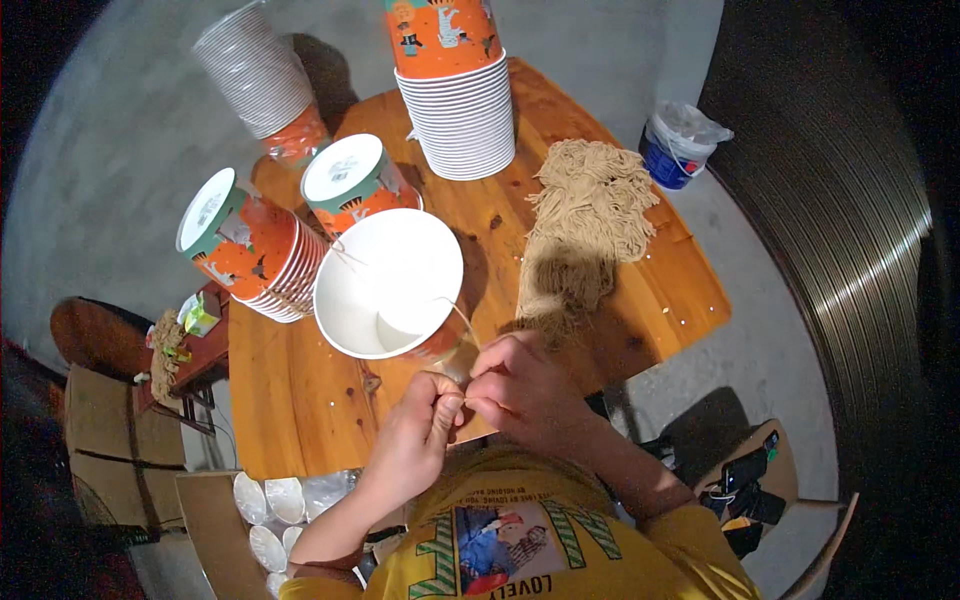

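A large paper bucket [395,262], white inside and orange outside, lies tilted on the wooden table with its mouth facing me. A thin tan cord [464,318] runs from its right wall down to my hands, and another stretch of cord shows at its left rim. Just below the bucket, at the table's near edge, my left hand [418,428] is closed with thumb and finger pinching the cord. My right hand [528,388] touches it, its fingers also closed on the cord. The cord's end is hidden between the fingers.
Stacked orange buckets [262,245] stand left, with a taller bucket stack [455,115] at the back. A bundle of tan cords [590,215] lies on the table's right [680,290]. A blue pail [675,150] is on the floor; an open carton [215,500] stands lower left.
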Action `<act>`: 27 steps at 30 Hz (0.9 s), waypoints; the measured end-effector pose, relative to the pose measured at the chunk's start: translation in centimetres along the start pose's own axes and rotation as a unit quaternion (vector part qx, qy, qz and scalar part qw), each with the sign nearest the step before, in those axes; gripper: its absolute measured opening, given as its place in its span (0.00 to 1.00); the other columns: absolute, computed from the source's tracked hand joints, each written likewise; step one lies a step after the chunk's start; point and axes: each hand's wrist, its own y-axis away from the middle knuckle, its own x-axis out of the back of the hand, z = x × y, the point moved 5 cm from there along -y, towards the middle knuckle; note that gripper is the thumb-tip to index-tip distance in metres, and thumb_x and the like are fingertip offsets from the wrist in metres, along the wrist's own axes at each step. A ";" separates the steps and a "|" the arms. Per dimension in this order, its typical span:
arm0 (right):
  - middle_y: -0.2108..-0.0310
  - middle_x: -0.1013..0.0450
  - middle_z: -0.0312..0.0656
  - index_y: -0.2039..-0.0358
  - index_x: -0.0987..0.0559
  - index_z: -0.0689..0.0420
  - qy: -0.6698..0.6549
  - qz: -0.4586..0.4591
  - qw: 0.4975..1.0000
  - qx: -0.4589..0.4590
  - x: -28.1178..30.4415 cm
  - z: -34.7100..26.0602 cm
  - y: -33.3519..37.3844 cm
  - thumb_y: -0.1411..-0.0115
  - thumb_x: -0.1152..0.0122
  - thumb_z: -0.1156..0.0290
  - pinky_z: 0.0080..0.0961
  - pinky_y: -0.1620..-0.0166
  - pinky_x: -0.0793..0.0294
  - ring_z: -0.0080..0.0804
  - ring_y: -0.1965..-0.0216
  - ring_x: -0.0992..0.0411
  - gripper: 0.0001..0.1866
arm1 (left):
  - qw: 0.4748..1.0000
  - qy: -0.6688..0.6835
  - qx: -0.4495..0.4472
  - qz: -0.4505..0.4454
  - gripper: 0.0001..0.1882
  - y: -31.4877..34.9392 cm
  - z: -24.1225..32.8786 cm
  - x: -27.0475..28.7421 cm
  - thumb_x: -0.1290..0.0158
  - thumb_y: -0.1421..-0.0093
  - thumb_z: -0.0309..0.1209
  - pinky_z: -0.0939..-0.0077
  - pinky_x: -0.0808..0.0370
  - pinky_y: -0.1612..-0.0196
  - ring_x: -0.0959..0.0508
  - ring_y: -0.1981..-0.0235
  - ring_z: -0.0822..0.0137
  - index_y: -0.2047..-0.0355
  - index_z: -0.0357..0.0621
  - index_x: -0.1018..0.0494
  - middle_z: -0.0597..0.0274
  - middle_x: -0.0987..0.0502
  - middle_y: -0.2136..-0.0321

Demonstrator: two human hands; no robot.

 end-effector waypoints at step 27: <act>0.57 0.27 0.49 0.72 0.32 0.61 -0.115 0.120 0.986 0.012 -0.7 -0.2 -5.8 0.52 0.46 0.81 0.39 0.48 0.31 0.47 0.52 0.29 0.06 | 0.999 0.034 0.026 -0.001 0.10 -5.5 0.8 10.2 0.55 0.40 0.22 0.80 0.26 0.59 0.22 0.64 0.73 0.58 0.33 0.31 0.63 0.25 0.66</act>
